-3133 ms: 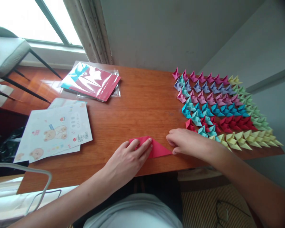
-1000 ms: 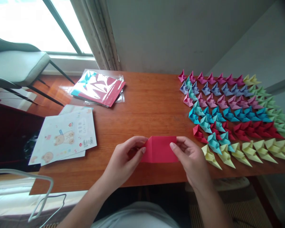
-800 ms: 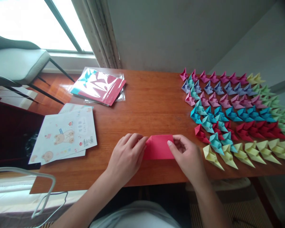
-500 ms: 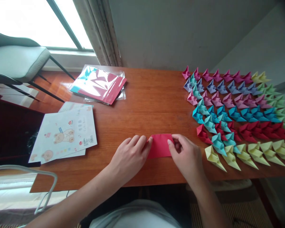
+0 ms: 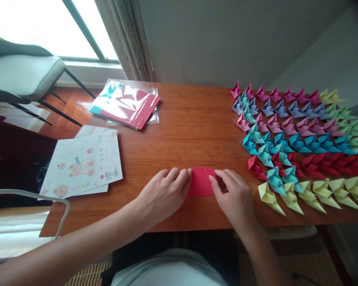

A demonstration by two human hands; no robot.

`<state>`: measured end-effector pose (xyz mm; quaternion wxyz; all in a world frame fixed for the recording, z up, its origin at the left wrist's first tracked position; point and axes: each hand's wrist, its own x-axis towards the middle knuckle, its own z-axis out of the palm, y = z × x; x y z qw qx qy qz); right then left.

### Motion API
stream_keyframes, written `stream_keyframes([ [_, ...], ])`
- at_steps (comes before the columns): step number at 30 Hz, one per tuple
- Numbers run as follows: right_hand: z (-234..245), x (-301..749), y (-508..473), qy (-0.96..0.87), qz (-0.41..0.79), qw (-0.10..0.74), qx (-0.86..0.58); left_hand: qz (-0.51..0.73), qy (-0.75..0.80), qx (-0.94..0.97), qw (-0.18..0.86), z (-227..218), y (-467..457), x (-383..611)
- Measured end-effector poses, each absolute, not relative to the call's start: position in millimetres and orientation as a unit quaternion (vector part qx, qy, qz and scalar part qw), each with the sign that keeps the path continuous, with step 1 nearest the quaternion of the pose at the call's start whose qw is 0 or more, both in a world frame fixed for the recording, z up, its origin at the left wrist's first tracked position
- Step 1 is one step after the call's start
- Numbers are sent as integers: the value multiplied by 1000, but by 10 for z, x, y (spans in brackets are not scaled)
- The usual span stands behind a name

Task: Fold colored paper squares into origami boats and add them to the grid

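Note:
A folded red paper [image 5: 200, 182] lies flat on the wooden table [image 5: 181, 131] near its front edge. My left hand [image 5: 164, 191] presses on the paper's left edge with its fingers bent together. My right hand [image 5: 234, 194] pinches the paper's right side, thumb over the top. Only a small strip of red shows between the two hands.
Rows of folded paper pieces [image 5: 295, 135] in pink, purple, blue, red and yellow fill the table's right side. A clear pack of coloured paper [image 5: 125, 104] lies at the back left. Bear-printed sheets [image 5: 83, 165] overhang the left edge. A grey chair [image 5: 20, 75] stands by the window.
The red paper was held up slightly as a wider rectangle one second ago. It now lies pressed on the table, folded narrower, and both hands have closed in on it.

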<state>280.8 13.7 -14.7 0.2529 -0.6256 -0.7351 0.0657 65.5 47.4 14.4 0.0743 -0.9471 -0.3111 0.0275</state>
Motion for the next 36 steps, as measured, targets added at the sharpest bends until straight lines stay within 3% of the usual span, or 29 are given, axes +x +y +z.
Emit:
stream_keyframes([
  [15, -222, 2848, 96, -797, 21, 319, -513, 29, -277, -954, 113, 144, 520, 621],
  [24, -197, 2867, -22, -875, 35, 264, -405, 30, -291, -950, 107, 169, 493, 635],
  [36, -161, 2871, -4, -881, 41, 240, -406, 41, -304, -947, 98, 145, 481, 635],
])
